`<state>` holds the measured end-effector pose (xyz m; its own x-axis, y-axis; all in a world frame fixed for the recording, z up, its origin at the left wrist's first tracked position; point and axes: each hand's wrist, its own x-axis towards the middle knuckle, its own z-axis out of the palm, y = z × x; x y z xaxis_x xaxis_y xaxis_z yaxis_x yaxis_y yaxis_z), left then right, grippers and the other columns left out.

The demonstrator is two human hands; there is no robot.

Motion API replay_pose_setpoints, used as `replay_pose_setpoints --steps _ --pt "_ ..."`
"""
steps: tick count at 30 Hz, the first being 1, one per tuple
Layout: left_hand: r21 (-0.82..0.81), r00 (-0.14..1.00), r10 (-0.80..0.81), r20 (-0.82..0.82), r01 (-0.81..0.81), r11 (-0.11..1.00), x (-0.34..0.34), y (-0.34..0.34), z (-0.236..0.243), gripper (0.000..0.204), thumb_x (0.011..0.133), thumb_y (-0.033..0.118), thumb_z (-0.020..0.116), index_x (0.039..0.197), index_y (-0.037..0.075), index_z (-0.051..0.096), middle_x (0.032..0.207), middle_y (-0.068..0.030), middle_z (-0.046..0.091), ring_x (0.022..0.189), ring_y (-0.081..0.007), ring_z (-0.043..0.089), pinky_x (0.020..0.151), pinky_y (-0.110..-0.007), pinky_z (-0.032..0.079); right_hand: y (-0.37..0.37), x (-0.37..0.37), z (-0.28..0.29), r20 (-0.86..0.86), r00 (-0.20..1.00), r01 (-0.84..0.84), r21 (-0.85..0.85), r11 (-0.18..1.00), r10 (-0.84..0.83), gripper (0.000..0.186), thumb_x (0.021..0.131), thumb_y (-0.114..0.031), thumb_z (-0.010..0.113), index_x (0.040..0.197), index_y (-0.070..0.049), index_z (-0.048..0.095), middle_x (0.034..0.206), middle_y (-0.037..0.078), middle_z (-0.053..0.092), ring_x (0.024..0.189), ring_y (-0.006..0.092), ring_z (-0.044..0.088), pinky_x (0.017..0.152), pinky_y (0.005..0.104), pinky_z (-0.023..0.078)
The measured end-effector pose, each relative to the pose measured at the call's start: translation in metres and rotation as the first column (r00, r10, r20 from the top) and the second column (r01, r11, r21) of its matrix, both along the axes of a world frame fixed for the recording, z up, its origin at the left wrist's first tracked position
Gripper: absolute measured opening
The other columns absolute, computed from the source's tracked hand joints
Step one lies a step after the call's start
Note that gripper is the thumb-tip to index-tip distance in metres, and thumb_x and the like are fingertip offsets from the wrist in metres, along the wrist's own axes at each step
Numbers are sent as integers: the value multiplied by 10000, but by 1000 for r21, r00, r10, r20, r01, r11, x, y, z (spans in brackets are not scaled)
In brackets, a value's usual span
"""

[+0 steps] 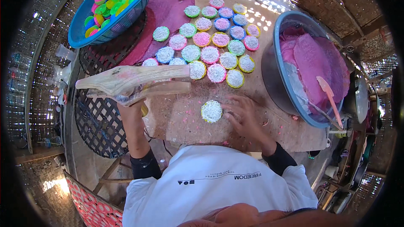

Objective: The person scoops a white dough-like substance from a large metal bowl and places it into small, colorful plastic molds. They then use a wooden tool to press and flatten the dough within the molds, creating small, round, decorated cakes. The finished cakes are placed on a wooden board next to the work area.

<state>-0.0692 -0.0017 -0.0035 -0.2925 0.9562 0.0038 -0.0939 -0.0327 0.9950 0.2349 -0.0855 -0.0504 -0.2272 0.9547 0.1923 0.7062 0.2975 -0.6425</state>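
My left hand is wrapped round a pale, two-armed wooden press, held above the left side of the table; the press hides most of its fingers. In front of me a small mould with a yellow-green rim is heaped with fine white strands. Right beside it, my right hand has its fingers apart, the tips close to the mould's right edge, and holds nothing. Several more filled moulds with pink, blue, green and yellow rims stand in rows farther back, some just behind the tip of the press.
A blue basket of colourful empty moulds stands at the far left. Dark woven trays lie at the left edge, near pink sheeting. On the right, a big tub holds pink cloth-like material and a pink spatula.
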Motion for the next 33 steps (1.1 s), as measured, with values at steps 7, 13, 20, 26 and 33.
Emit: replay_pose_setpoints --steps 7,13,20,26,33 --pt "-13 999 16 -29 -16 1000 1 -1 0 513 631 -97 618 1117 6 490 1027 -50 553 907 -148 540 778 -264 430 -2 -1 12 21 1000 9 56 998 -11 282 752 -127 599 1034 -126 620 1159 111 497 1072 304 442 927 459 296" --pt "-24 1000 22 13 -22 999 0 -3 2 480 630 -100 619 1086 5 512 1017 -52 557 892 -145 544 774 -261 429 -5 -2 2 105 994 37 6 999 -37 310 735 -113 598 1044 -118 613 1165 122 494 1105 311 430 953 477 273" --pt "3 1000 0 -10 0 1000 -4 -3 0 472 636 -108 599 1086 7 517 1016 -50 559 891 -146 543 769 -259 431 -10 -7 23 194 981 -5 -38 999 12 328 730 -110 596 1057 -123 606 1171 109 494 1115 305 425 969 491 256" --pt "2 1000 2 23 -2 1000 -3 -6 2 492 629 -115 602 1097 6 514 1023 -52 561 918 -153 545 780 -261 435 0 -6 8 131 989 61 31 998 -64 350 749 -88 566 1096 -125 591 1178 108 489 1101 298 432 962 476 267" --pt "25 1000 9 10 -9 1000 -8 -5 -4 503 641 -102 624 1118 6 505 1039 -52 561 915 -157 554 769 -263 445 2 -13 5 178 984 24 43 999 -32 362 758 -84 562 1116 -135 586 1189 102 483 1107 301 433 964 476 269"
